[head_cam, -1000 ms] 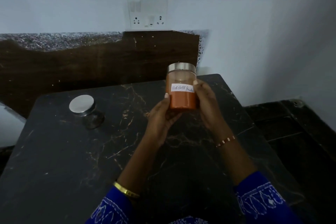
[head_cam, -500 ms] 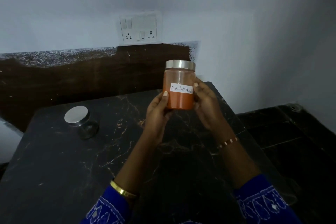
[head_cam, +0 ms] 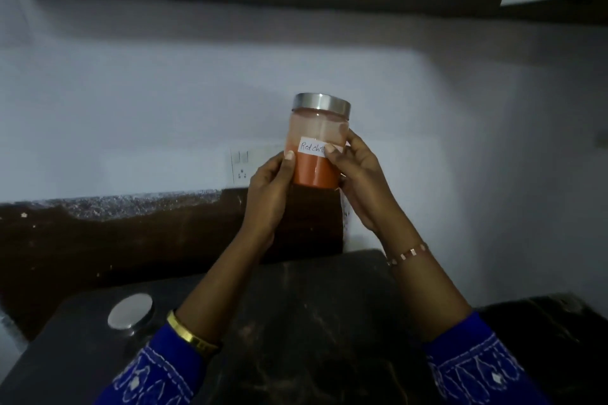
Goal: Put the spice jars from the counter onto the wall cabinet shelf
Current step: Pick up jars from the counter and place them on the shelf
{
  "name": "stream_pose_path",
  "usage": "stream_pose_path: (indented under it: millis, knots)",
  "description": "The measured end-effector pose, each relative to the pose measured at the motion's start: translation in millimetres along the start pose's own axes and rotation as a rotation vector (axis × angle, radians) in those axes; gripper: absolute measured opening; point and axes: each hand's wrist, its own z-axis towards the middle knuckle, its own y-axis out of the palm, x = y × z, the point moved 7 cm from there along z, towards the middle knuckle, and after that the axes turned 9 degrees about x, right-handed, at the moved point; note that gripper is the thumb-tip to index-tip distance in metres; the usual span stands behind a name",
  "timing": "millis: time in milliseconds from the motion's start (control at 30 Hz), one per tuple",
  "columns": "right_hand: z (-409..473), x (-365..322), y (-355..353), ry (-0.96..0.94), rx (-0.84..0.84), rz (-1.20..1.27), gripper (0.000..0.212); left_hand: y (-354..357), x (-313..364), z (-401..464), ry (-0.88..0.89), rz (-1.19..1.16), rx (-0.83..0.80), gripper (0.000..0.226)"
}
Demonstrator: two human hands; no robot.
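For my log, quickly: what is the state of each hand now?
Left hand: closed, holding the red chilli jar.
Right hand: closed, holding the same jar.

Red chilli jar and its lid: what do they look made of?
The red chilli jar has a clear, smooth body, glass or hard plastic; the powder shows through it, so I cannot tell which. Its lid looks like brushed metal: dull silver with a soft sheen. The label is white paper with handwriting.
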Motion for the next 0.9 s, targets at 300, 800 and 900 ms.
stream_pose_path:
  millis: [300, 800, 900]
  knots:
    - [71, -140, -7, -0.396, 0.022, -0.063, 0.05, 40, 136, 73, 0.497, 0.159, 0.003, 0.041]
    - [190, -245, -60, -0.758, 0.16, -0.342, 0.042, 156, 227, 183, 0.603, 0.183, -0.074, 0.035]
    - [214, -238, -71, -0.75, 0.162, -0.42, 0.04, 174, 217, 205, 0.559, 0.241, -0.072, 0.036]
